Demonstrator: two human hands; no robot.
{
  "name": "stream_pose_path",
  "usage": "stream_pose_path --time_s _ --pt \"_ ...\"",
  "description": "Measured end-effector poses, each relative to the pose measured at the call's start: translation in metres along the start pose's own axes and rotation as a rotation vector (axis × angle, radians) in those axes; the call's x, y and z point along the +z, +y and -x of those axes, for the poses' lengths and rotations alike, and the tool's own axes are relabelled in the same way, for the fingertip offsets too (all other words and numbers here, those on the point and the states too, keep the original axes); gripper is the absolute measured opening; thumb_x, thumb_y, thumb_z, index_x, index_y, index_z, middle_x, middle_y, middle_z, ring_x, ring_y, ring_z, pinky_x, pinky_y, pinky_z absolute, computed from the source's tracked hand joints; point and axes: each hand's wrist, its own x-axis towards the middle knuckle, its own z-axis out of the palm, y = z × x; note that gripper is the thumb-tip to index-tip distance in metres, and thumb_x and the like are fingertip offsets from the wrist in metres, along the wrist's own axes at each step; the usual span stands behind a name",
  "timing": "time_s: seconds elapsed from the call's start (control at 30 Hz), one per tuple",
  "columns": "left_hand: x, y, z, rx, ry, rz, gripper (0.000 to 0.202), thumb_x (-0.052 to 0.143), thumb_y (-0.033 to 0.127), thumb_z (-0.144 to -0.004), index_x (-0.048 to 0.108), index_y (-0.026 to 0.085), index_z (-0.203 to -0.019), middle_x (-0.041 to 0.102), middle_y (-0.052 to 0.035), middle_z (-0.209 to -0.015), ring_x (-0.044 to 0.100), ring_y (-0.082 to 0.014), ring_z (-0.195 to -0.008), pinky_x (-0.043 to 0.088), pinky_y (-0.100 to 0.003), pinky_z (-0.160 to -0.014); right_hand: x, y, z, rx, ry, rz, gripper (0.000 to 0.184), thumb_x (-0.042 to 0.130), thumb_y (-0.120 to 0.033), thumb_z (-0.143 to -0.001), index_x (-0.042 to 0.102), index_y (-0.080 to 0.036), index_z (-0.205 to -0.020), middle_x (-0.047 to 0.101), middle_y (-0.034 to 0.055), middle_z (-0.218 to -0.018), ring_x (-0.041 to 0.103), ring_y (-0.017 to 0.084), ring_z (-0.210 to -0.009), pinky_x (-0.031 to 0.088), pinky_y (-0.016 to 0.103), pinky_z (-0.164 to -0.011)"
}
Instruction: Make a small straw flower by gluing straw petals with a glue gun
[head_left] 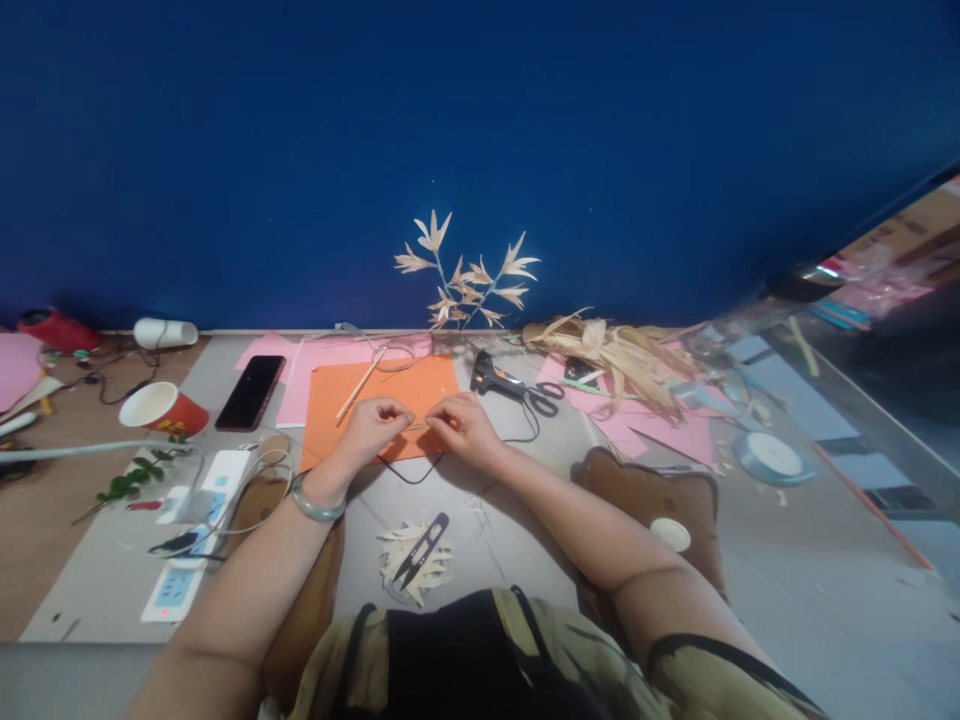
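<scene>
Above an orange paper sheet (330, 385), my left hand (379, 425) and my right hand (463, 425) face each other with fingertips pinched. A thin pale strand (416, 427) spans the small gap between them; its material is too fine to make out. Behind the hands stands a stem of dried pale flowers (469, 290). A light stick (361, 384) lies on the orange sheet. To the right are a black glue gun (495, 377) and dark-handled scissors (547, 398). Nearer my body, thread snips (422, 550) rest on a pile of pale cut petals (394, 555).
Dried husks (607, 350) and a ribbon roll (769, 457) lie at the right. On the left are a phone (251, 393), a tipped paper cup (180, 410), a green sprig (135, 480) and a power strip (176, 590) with cables. A blue wall (480, 120) closes the back.
</scene>
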Motion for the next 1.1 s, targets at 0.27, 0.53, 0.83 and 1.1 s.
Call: stream_pose_path --time_s 0.27,0.53,0.83,1.1 --pt "-0.025 -0.003 -0.004 0.166 0.069 -0.706 0.024 0.048 0.021 -0.081 0.071 0.016 -0.074 0.071 -0.0094 -0.081 0.063 -0.0234 -0.078 0.042 -0.037 -0.076 -0.009 0.02 -0.005 0.159 -0.219 0.285 0.006 0.065 -0.02 -0.08 0.07 -0.017 -0.083 0.07 0.0055 -0.087 0.06 0.017 -0.083 0.027 0.032 -0.079" --pt "-0.031 -0.004 -0.002 0.133 0.037 -1.177 0.026 0.045 0.016 -0.083 0.07 0.012 -0.076 0.069 -0.0171 -0.084 0.061 -0.0325 -0.081 0.036 -0.045 -0.074 0.0 0.03 -0.004 0.191 -0.29 0.337 0.008 0.061 -0.017 -0.079 0.067 -0.016 -0.073 0.066 0.0052 -0.081 0.056 0.017 -0.081 0.024 0.032 -0.077" --pt "-0.011 -0.01 -0.003 0.244 -0.029 -0.76 0.026 0.05 0.02 -0.084 0.072 0.016 -0.097 0.072 -0.0109 -0.101 0.063 -0.0266 -0.098 0.039 -0.04 -0.088 -0.006 0.027 -0.006 0.153 -0.293 0.279 0.01 0.054 -0.016 -0.083 0.06 -0.016 -0.075 0.066 0.0053 -0.084 0.056 0.017 -0.082 0.025 0.031 -0.077" --pt "0.006 -0.014 -0.006 0.322 -0.141 -0.636 0.023 0.051 0.023 -0.087 0.073 0.019 -0.094 0.073 -0.0077 -0.092 0.065 -0.0222 -0.087 0.041 -0.036 -0.083 -0.009 0.019 -0.006 0.145 -0.264 0.226 0.009 0.052 -0.014 -0.082 0.059 -0.016 -0.077 0.069 0.0026 -0.077 0.054 0.014 -0.069 0.025 0.032 -0.083"
